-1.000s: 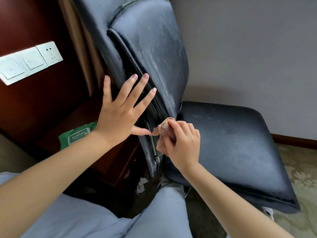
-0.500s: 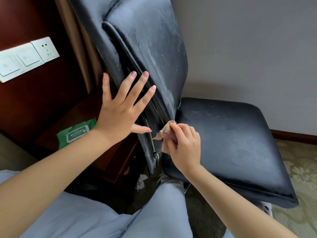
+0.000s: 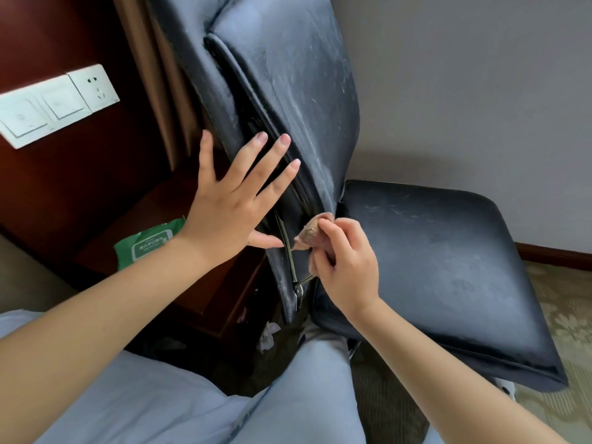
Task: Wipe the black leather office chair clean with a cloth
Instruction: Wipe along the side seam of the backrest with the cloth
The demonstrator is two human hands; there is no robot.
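Observation:
The black leather office chair fills the middle of the view, its dusty backrest (image 3: 288, 91) upright and its seat cushion (image 3: 448, 267) to the right. My left hand (image 3: 230, 203) lies flat with fingers spread against the backrest's side edge. My right hand (image 3: 342, 267) pinches a small pinkish-brown cloth (image 3: 309, 235), whose tip presses into the crease where backrest and seat meet, beside a thin metal rod on the chair's side.
A dark wooden desk shelf (image 3: 160, 219) at left holds a green wet-wipe pack (image 3: 147, 245). White wall switches and a socket (image 3: 57, 104) sit above it. My light-blue trouser legs (image 3: 224, 411) fill the bottom. A grey wall and patterned carpet (image 3: 563, 315) lie at right.
The cloth's tip and my right hand have shifted slightly up along the crease. My left hand stays flat on the backrest's side.

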